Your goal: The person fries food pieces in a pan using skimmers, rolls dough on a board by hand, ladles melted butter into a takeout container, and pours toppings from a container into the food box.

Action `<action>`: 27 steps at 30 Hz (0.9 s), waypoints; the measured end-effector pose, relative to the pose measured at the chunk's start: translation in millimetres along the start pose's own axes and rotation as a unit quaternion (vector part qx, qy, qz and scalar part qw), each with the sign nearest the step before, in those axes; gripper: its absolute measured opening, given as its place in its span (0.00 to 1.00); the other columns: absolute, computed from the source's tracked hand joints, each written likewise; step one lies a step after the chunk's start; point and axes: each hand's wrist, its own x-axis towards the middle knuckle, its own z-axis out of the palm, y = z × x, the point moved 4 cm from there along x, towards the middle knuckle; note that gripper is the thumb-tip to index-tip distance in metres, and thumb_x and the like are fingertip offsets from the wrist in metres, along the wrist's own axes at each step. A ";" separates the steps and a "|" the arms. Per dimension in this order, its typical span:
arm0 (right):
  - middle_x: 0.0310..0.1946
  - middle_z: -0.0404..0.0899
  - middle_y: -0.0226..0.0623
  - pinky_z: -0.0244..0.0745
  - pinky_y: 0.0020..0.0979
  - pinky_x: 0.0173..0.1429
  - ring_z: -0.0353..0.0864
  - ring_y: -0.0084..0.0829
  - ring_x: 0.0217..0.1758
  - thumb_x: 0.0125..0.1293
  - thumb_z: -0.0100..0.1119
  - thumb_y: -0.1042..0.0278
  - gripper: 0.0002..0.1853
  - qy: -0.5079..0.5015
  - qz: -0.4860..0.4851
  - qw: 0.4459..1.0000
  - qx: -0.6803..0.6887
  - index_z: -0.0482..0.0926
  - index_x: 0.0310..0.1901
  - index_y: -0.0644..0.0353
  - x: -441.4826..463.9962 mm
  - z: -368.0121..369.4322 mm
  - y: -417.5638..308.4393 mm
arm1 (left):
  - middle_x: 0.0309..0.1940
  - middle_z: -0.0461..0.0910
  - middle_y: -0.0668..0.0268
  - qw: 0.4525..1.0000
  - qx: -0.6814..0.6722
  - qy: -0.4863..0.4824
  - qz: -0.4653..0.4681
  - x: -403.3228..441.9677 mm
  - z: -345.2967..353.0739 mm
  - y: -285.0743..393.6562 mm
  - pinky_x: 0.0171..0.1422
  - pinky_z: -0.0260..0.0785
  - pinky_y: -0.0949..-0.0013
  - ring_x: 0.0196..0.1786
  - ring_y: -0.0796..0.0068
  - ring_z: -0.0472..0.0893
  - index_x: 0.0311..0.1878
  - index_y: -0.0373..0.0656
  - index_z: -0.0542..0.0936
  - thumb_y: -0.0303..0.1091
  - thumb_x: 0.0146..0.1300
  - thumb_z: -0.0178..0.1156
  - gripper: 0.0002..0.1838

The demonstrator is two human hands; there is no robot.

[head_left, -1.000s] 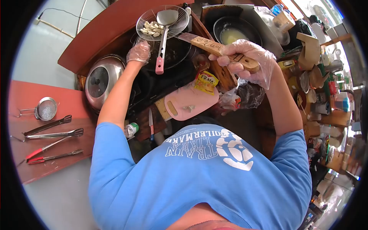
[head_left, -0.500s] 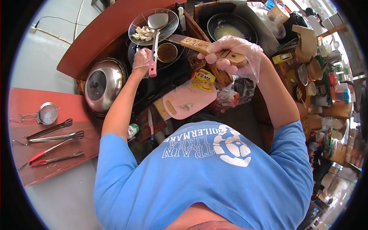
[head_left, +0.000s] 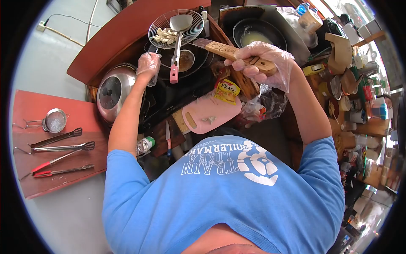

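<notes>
My right hand (head_left: 264, 63), in a clear plastic glove, is closed round the wooden handle (head_left: 237, 55) of a wire skimmer. The skimmer's basket (head_left: 192, 36) is held over a dark pan (head_left: 203, 63), with pale sliced pieces (head_left: 165, 36) inside. A metal turner (head_left: 181, 23) lies across the basket, its pink-tipped handle (head_left: 174, 73) hanging over the near side. My left hand (head_left: 149, 65), also gloved, is closed at the pan's left side, where a dark handle (head_left: 153, 49) shows above the fingers. Brown liquid (head_left: 186, 61) shows in the pan, partly hidden by the turner.
A second pan (head_left: 277, 34) with yellowish liquid is at the back right. Nearer me lie a pink cutting board (head_left: 215, 114), a yellow packet (head_left: 227, 91) and a knife (head_left: 168, 137). A steel lid (head_left: 112, 91) is left; tongs (head_left: 63, 146) and a small strainer (head_left: 56, 120) rest on the red-brown table.
My left hand has shifted left, away from the turner's handle, to beside the pan's dark handle. The skimmer and turner stay together, slightly further right in view.
</notes>
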 end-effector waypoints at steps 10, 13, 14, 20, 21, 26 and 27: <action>0.30 0.81 0.36 0.72 0.17 0.12 0.78 0.19 0.17 0.71 0.55 0.69 0.18 0.030 -0.015 0.999 -0.004 0.76 0.53 0.78 -5.1 -0.6 -3.4 | 0.42 0.84 0.43 0.980 0.190 0.007 0.059 27.0 40.8 8.7 0.53 0.77 0.42 0.46 0.41 0.85 0.44 0.38 0.81 0.39 0.70 0.48 0.16; 0.30 0.81 0.35 0.72 0.17 0.13 0.78 0.19 0.17 0.70 0.55 0.69 0.19 0.034 -0.013 0.999 -0.004 0.76 0.54 0.79 -7.2 0.9 -3.6 | 0.43 0.84 0.44 0.984 0.162 -0.011 0.071 25.6 65.6 20.4 0.52 0.78 0.43 0.46 0.42 0.85 0.46 0.40 0.81 0.38 0.71 0.47 0.15; 0.29 0.81 0.35 0.73 0.17 0.13 0.78 0.19 0.16 0.70 0.55 0.69 0.19 0.022 -0.012 1.000 -0.001 0.75 0.54 0.79 -7.5 1.6 -3.7 | 0.41 0.85 0.45 0.988 0.140 -0.047 0.046 28.4 71.2 19.5 0.51 0.79 0.45 0.46 0.43 0.86 0.46 0.42 0.80 0.35 0.69 0.51 0.11; 0.29 0.81 0.38 0.78 0.17 0.19 0.79 0.19 0.19 0.68 0.58 0.69 0.14 -0.020 -0.005 1.000 0.002 0.75 0.46 0.75 -9.6 0.3 -4.5 | 0.35 0.84 0.51 0.996 -0.040 -0.015 0.084 16.3 88.7 29.1 0.46 0.78 0.49 0.43 0.47 0.86 0.40 0.41 0.80 0.29 0.65 0.58 0.04; 0.29 0.81 0.38 0.78 0.17 0.19 0.79 0.19 0.19 0.68 0.58 0.69 0.14 -0.021 -0.005 1.000 0.002 0.75 0.46 0.75 -9.6 -0.9 -4.6 | 0.35 0.84 0.52 0.991 -0.112 -0.034 0.062 10.1 84.4 36.5 0.44 0.78 0.50 0.41 0.49 0.86 0.39 0.40 0.80 0.29 0.65 0.58 0.04; 0.30 0.81 0.38 0.78 0.17 0.19 0.79 0.18 0.19 0.68 0.59 0.69 0.14 -0.026 -0.002 1.000 -0.002 0.75 0.47 0.74 -8.3 -4.3 -2.8 | 0.35 0.84 0.51 0.989 -0.060 0.027 0.136 19.4 101.7 -0.4 0.48 0.77 0.56 0.40 0.51 0.85 0.40 0.38 0.81 0.37 0.70 0.53 0.13; 0.30 0.81 0.38 0.78 0.17 0.19 0.79 0.18 0.19 0.68 0.59 0.69 0.14 -0.029 -0.001 1.000 -0.003 0.75 0.47 0.74 -7.7 -3.7 -2.0 | 0.36 0.84 0.50 0.986 -0.124 0.007 0.108 21.6 102.9 -5.4 0.49 0.77 0.55 0.41 0.49 0.84 0.40 0.37 0.81 0.41 0.72 0.50 0.17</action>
